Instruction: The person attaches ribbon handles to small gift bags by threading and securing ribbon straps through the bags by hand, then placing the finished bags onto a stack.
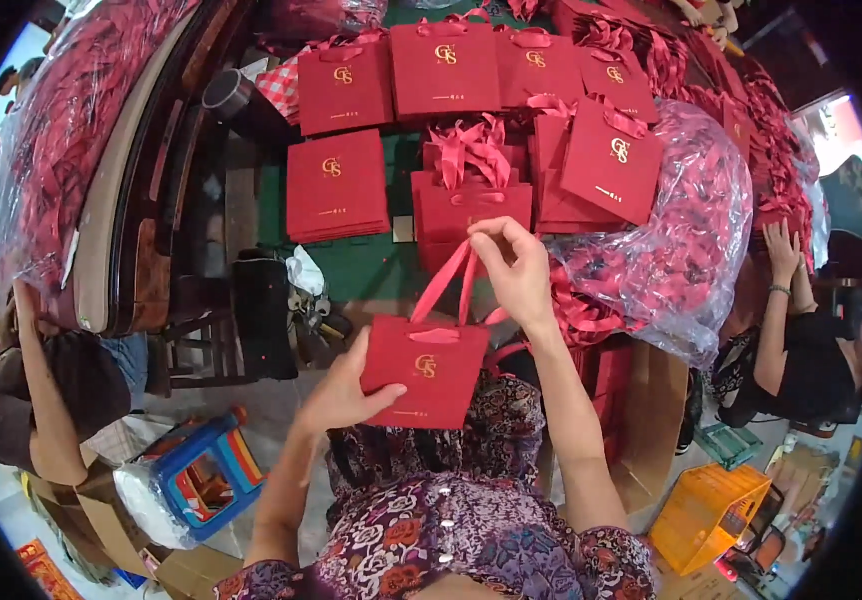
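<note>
A small red paper gift bag point(456, 385) with gold lettering is held in front of my chest. My left hand point(349, 388) grips its left side, thumb across the front and the other fingers behind. Above the bag, my right hand point(513, 268) pinches the top of its red ribbon handle point(439, 285), pulled up into a loop. A shorter piece of ribbon sticks out at the bag's upper right corner. Just beyond my right hand stand red bags point(466, 205) with ribbon handles bunched on top.
Stacks of flat red bags point(336, 185) lie on the green table point(356, 268). To the right is a clear plastic sack of red ribbons point(661, 250). A dark cup point(236, 95) lies at the left. An orange crate point(706, 515) and blue stool point(206, 480) are below. People work on both sides.
</note>
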Tool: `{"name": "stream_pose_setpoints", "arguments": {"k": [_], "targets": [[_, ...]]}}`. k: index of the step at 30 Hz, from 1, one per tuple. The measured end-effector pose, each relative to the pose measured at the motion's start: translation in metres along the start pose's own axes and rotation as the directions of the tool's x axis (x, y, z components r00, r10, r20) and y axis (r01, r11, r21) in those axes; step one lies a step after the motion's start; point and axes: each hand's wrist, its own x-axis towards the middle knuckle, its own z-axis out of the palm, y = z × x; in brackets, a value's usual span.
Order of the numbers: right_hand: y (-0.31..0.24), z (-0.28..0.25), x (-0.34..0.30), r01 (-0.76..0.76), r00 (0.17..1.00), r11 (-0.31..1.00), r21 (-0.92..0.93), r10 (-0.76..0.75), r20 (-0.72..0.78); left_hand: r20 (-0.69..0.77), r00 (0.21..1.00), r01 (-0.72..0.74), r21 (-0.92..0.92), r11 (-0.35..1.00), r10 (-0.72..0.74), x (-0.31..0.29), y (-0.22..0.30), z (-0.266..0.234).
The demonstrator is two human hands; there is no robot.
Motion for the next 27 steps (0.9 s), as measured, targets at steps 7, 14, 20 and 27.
{"name": "stream_pose_setpoints", "arguments": {"k": [7,14,20,27], "targets": [[-0.019,-0.035,-0.031,0.239,0.971,0.942,-0.237,-0.234,0.050,-0.292,0.953,0.012,0.289,0.957,0.077,-0.006,0.016,-0.052],[0.036,-0.055,-0.122,0.195,0.923,0.699,-0.688,0.106,0.369,-0.440,0.884,0.111,0.522,0.845,0.156,0.007,0.049,-0.021],[0.083,-0.041,-0.154,0.212,0.966,0.588,-0.780,-0.003,0.260,-0.360,0.930,0.120,0.472,0.874,0.067,0.029,0.022,0.081],[0.024,-0.045,-0.137,0.200,0.966,0.769,-0.607,-0.052,0.253,-0.177,0.977,-0.051,0.361,0.931,0.122,0.038,0.005,0.099]]}}
